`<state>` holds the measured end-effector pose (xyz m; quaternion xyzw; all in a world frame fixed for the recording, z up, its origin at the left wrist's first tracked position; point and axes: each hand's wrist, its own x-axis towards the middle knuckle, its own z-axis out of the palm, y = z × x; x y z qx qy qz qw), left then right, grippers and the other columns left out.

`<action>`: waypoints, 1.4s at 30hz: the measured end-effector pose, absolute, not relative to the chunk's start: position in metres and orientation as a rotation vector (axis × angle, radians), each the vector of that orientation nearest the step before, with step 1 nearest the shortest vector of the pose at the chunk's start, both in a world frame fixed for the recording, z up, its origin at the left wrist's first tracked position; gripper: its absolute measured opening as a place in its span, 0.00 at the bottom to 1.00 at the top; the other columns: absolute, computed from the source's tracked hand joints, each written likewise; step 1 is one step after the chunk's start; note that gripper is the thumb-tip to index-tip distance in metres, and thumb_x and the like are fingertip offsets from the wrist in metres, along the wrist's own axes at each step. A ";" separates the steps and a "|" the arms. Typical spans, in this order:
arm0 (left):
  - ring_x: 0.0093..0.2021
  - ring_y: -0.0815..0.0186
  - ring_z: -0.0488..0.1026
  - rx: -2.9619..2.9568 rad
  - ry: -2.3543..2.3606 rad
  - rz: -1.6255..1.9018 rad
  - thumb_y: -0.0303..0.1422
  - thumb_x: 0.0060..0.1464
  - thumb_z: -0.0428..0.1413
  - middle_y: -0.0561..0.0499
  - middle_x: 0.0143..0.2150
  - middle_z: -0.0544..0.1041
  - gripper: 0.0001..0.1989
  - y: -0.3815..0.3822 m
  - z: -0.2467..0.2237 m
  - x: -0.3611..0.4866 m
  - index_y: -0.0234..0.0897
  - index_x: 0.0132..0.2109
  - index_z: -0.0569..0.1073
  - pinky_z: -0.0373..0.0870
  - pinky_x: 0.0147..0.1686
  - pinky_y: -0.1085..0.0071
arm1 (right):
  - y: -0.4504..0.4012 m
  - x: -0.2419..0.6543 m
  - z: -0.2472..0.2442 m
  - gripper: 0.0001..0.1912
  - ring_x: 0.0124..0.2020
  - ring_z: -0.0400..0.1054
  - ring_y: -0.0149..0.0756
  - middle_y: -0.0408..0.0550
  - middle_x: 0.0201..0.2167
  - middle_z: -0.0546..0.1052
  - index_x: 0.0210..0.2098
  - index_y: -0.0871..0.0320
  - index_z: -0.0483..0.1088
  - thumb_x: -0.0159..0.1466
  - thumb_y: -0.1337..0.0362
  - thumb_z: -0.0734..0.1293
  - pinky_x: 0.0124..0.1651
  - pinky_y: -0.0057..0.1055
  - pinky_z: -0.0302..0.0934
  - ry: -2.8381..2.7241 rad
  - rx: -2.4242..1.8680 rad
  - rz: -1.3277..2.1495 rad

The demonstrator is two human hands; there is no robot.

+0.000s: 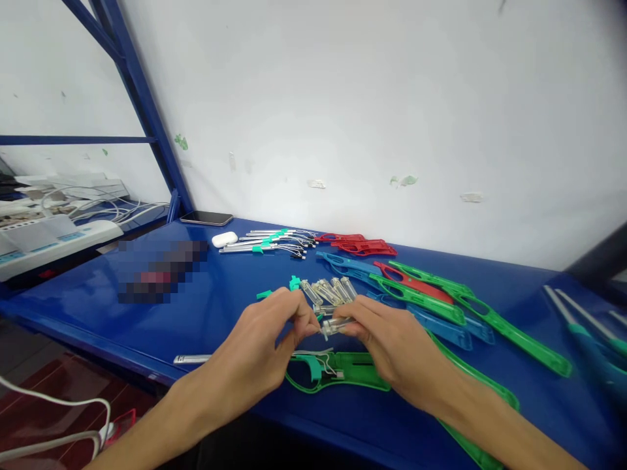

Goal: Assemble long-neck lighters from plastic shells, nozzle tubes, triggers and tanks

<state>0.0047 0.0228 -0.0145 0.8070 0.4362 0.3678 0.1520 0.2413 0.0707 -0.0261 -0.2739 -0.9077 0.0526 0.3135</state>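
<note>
My right hand pinches a small clear fuel tank, the kind used in long-nosed lighters, lying roughly level with its pale end towards the left. At that end are the closed fingertips of my left hand; what they grip is too small to make out. Below both hands lies a green lighter handle half, with a teal trigger and thin white wires in it. A metal lighter tube sticks out to its left, partly behind my left arm. Several more clear tanks lie just beyond my fingers.
Red handle shells, blue ones and green ones spread to the right. Metal tubes with wires, a white case and a phone lie at the back. Blue-handled tools rest far right.
</note>
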 end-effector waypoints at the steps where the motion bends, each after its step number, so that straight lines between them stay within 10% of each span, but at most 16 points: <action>1: 0.36 0.67 0.71 2.294 1.287 1.065 0.25 0.71 0.51 0.56 0.38 0.76 0.09 0.023 -0.014 0.005 0.42 0.40 0.64 0.66 0.37 0.70 | 0.071 0.242 -0.024 0.13 0.32 0.74 0.33 0.44 0.38 0.80 0.49 0.54 0.73 0.78 0.67 0.57 0.32 0.28 0.60 -2.383 -0.752 0.143; 11: 0.45 0.58 0.76 2.327 1.409 0.699 0.31 0.69 0.58 0.50 0.42 0.78 0.06 0.013 -0.023 0.018 0.42 0.44 0.80 0.59 0.67 0.43 | 0.070 0.248 -0.014 0.23 0.18 0.51 0.28 0.38 0.16 0.58 0.20 0.55 0.53 0.73 0.63 0.58 0.26 0.33 0.41 -2.296 -1.043 0.092; 42: 0.41 0.63 0.74 2.327 1.341 0.769 0.26 0.70 0.55 0.54 0.39 0.78 0.09 0.016 -0.027 0.021 0.41 0.40 0.77 0.61 0.64 0.55 | 0.066 0.238 -0.023 0.28 0.19 0.44 0.28 0.39 0.15 0.56 0.18 0.56 0.51 0.75 0.56 0.55 0.27 0.36 0.36 -2.428 -1.233 0.275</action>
